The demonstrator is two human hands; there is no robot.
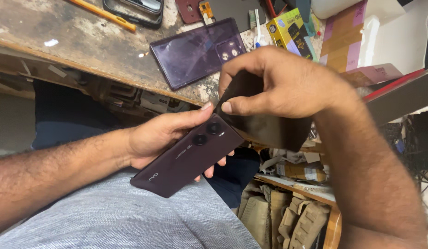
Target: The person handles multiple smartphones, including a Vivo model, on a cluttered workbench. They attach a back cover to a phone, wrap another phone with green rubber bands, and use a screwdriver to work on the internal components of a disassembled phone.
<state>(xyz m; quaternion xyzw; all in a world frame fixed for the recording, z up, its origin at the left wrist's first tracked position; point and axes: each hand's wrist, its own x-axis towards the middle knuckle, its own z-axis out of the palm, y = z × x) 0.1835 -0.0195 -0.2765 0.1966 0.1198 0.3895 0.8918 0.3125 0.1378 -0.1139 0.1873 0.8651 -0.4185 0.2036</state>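
My left hand (161,133) holds a dark maroon phone (186,159) back side up, its two round camera lenses near the upper end. My right hand (283,83) grips a dark, thin sheet or panel (269,127) just above the phone's top end, thumb pressed on its edge. The sheet partly hides the phone's upper right corner. Both hands hover over my lap, below the workbench edge.
A worn workbench (85,41) carries a purple phone back cover (198,53), a yellow box (288,30), a black phone frame (135,9), an orange pencil-like stick (103,14) and cardboard pieces (343,37). Shelves with boxes and cloth pouches (297,216) sit lower right.
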